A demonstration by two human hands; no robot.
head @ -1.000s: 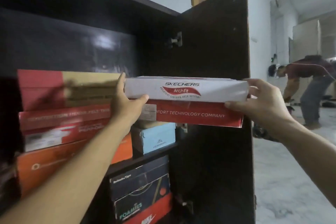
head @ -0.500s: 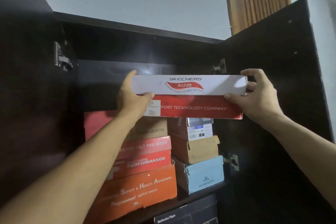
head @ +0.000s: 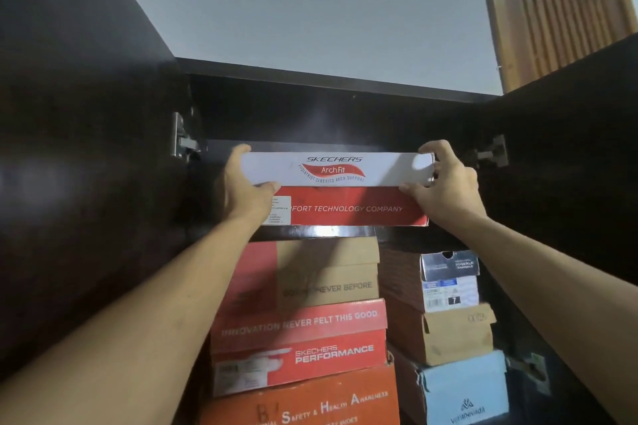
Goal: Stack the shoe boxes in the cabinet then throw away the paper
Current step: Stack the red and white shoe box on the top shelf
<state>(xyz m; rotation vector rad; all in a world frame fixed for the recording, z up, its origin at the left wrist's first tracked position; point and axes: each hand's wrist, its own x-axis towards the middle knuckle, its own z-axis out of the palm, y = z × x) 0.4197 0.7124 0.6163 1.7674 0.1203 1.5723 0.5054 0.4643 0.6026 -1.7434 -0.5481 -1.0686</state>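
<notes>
A white-lidded red Skechers shoe box [head: 348,209] sits at the front edge of the top shelf [head: 310,232] of the dark cabinet. My left hand [head: 241,188] grips its left end, thumb under the lid. My right hand [head: 445,183] grips its right end, fingers curled over the lid's corner. Below the shelf stand two stacks of shoe boxes: a tan and red box [head: 310,272], a red Skechers Performance box [head: 300,345] and an orange box [head: 310,404] on the left. No paper is in view.
On the right below are a box with a white size label [head: 445,286], a brown box [head: 448,335] and a light blue box [head: 462,386]. Both dark cabinet doors [head: 86,183] stand open at either side. A wooden slatted panel [head: 559,7] hangs on the wall above.
Both hands lifted the Skechers box from in front of the lower stacks up to the top shelf. My view tilted upward.
</notes>
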